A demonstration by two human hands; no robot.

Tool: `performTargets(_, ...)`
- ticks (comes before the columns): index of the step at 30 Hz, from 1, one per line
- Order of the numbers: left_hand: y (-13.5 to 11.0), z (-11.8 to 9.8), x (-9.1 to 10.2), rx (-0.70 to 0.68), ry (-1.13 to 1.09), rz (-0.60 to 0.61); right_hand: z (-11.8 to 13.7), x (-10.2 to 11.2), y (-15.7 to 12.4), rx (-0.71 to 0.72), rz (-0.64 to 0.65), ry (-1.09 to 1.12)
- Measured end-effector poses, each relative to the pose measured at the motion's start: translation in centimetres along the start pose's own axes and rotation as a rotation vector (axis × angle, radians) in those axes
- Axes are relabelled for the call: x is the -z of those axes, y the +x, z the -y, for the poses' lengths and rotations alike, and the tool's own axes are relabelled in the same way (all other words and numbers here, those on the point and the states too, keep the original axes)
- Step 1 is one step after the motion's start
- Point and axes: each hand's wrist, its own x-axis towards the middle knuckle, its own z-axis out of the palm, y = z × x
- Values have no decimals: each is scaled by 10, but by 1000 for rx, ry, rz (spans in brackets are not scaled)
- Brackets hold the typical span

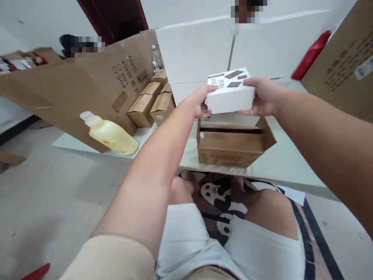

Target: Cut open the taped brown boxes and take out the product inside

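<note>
The left hand (201, 103) and the right hand (262, 97) gripped together a small white cardboard box with brown rectangles printed on its top (230, 95). Each hand was closed on one short end of it, the fingers wrapped around the edges. The box was held in the air, roughly level, just above and a little behind a brown corrugated carton (231, 146) that stood on the pale bench (285, 163) in front of the person's knees.

This carton was not closed: its flaps stood outward and no tape was visible across the opening. The inside was dark, so I could not tell if something already lay in it. The white box did not touch the carton and was not inside it.

To the left, several small closed brown cartons (145, 107) were grouped near a large leaning sheet of brown cardboard (87, 89), and a pale yellow plastic bottle with a white cap (112, 136) lay on its side, well apart from both hands.
</note>
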Motion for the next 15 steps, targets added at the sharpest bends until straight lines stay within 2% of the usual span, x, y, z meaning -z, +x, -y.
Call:
performTargets(2, 20, -8, -6, 42, -25, -66, 6, -6, 15, -43, -12, -1)
performTargets(3, 20, -9, -10, 46, -30, -79, 4, -6, 15, -34, -14, 12)
performTargets(5, 2, -5, -12, 4, 21, -98, -4, 3, 3, 45, 1, 64)
performTargets(7, -30, 5, -3, -176, 72, -187, -15, 24, -19, 186, 37, 136)
performTargets(8, -46, 13, 7, -301, 89, -227, -22, 38, -31, 274, 16, 180)
performTargets(10, -68, 37, 34, -573, -32, -292, -41, 73, -47, 422, -48, 204)
performTargets(11, -71, 54, 49, -655, -93, -323, -53, 93, -50, 452, -125, 197)
performTargets(12, -68, 72, 63, -675, -153, -374, -68, 114, -48, 453, -254, 189)
performTargets(13, -61, 91, 75, -646, -210, -427, -86, 135, -41, 433, -367, 174)
performTargets(15, -37, 129, 88, -451, -307, -502, -123, 175, -18, 341, -630, 63)
